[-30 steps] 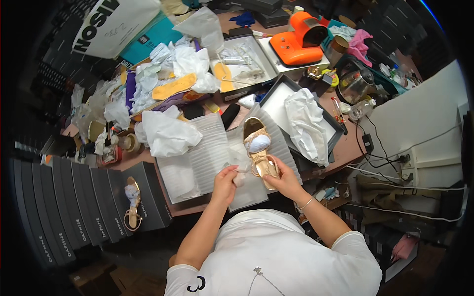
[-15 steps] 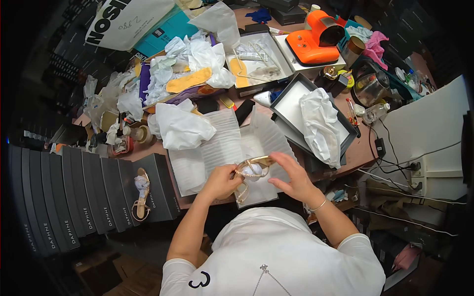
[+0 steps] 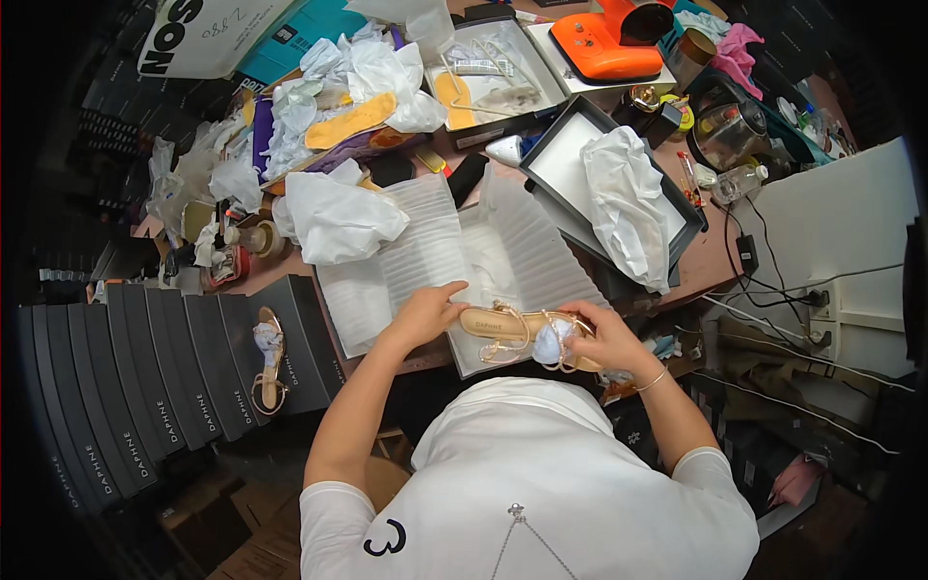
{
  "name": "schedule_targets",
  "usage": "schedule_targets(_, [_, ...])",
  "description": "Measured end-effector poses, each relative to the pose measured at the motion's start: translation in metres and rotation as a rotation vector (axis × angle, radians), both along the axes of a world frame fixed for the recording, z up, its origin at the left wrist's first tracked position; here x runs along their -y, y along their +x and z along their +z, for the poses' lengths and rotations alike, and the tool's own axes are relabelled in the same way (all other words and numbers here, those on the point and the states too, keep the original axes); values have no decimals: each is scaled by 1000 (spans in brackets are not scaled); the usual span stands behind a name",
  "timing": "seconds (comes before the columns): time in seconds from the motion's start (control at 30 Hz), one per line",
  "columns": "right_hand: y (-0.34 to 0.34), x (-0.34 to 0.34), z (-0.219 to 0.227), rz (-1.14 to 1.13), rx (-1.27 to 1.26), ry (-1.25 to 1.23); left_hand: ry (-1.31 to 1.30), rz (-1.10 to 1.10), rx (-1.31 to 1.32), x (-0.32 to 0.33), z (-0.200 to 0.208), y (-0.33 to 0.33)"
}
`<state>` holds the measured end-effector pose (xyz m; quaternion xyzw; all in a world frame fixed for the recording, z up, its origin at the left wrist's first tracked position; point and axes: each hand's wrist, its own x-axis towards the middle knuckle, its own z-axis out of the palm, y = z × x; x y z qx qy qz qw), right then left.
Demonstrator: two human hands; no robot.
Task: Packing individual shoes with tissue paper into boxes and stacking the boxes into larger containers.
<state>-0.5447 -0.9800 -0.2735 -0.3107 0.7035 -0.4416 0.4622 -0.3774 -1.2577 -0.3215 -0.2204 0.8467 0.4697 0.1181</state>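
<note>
A gold strappy sandal point(image 3: 488, 324) with beaded straps lies sideways in front of my chest, its insole facing up. Crumpled white paper point(image 3: 553, 341) fills its toe straps. My right hand point(image 3: 609, 340) is closed around the toe end. At the heel end, my left hand point(image 3: 430, 314) has its index finger and thumb apart; whether it touches the heel I cannot tell. Beneath the sandal, white tissue wrapping point(image 3: 483, 253) lines a box on the table. A matching sandal point(image 3: 270, 358), also stuffed with paper, rests on the dark boxes at the left.
Dark shoe boxes point(image 3: 174, 372) stand in a row at the left. A grey box lid point(image 3: 688, 237) with crumpled tissue point(image 3: 623, 208) sits to the right, near cables point(image 3: 764, 290). Farther back are a paper-filled carton point(image 3: 333, 159), a tray point(image 3: 536, 111) and an orange machine point(image 3: 604, 53).
The sandal has turned its insole upward and moved right. My right hand has taken hold of its toe end, while my left hand's grip has loosened at the heel end.
</note>
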Motion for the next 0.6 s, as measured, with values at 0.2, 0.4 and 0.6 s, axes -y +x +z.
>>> schedule_targets(0.2, [-2, -10, -7, -110, 264, -9, -439, 82, -117, 8, 27, 9])
schedule_targets(0.4, [33, 26, -12, -262, 650, -265, -528, 379, -13, 44, -12, 90])
schedule_targets(0.6, [43, 64, -6, -80, 504, -148, -601, 201, 203, 50, -24, 139])
